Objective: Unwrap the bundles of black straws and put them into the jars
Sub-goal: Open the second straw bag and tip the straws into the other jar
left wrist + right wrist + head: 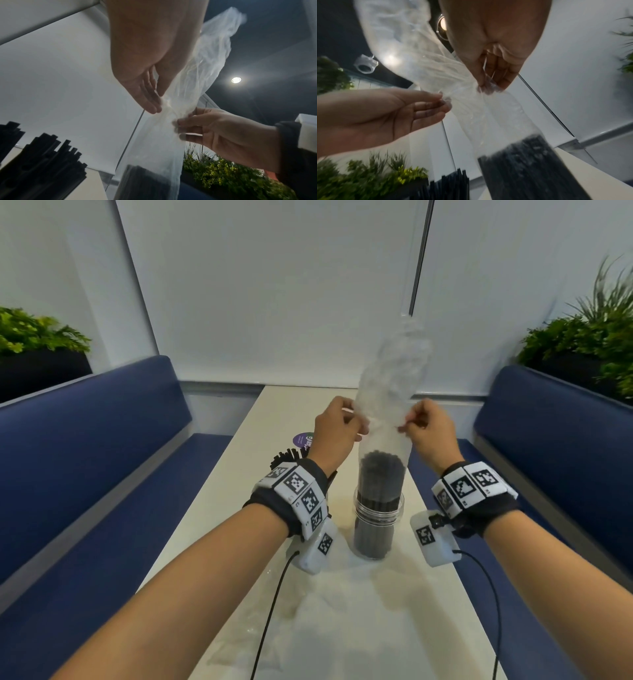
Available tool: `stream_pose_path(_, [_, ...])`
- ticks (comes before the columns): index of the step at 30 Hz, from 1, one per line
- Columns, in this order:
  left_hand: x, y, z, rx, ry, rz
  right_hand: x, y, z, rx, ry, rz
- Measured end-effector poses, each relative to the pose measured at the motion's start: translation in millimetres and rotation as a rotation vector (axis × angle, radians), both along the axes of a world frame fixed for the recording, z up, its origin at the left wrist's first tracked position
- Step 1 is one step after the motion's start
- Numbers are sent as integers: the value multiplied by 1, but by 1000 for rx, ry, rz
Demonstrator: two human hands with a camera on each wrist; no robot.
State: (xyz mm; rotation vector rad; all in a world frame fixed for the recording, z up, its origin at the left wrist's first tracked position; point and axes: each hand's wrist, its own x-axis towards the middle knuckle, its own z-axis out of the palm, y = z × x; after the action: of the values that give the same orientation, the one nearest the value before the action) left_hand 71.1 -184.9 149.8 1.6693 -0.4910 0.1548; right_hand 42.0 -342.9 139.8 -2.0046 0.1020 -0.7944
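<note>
A clear jar (378,520) stands mid-table with a bundle of black straws (380,474) upright in it. A clear plastic wrap (394,371) still sleeves the bundle's upper part and rises loosely above it. My left hand (356,424) pinches the wrap on its left side, just above the straw tops. On the opposite side my right hand (406,424) pinches it at the same height. The wrist views show both pinches: left hand (157,106), right hand (483,86), wrapped bundle (530,162). Behind my left wrist stands a second lot of bare straws (286,457) (42,162); its jar is hidden.
Crumpled clear plastic (342,611) lies on the pale table (445,594) near me. A purple sticker (303,440) sits beyond my left hand. Blue benches (102,457) (548,422) flank the table, with planters (34,337) (589,344) behind them.
</note>
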Motion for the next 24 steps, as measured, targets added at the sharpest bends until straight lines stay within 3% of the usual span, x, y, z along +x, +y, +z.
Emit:
stream_pose_path(6, [-8,16,22,-109,-113,10,-12,11,39,56,-114,162])
stream_pose_path(8, [-6,26,28,-151,-76,27,-23,17,45,75,-129,239])
stream_pose_path(10, [-9,37,36,-194,-1,39,-35,27,49,72,-69,272])
stream_pose_path(15, [-38,65,48,-274,-155,-78,-53,57,54,41,222,357])
stream_pose_path(17, [-44,77,47,-357,-125,-165,-60,70,52,10,277,438])
stream_pose_path(21, [-54,107,33,-343,-10,-227,-62,96,40,260,319,640])
stream_pose_path(24, [-64,131,15,-167,-8,-166,-60,112,29,444,260,693])
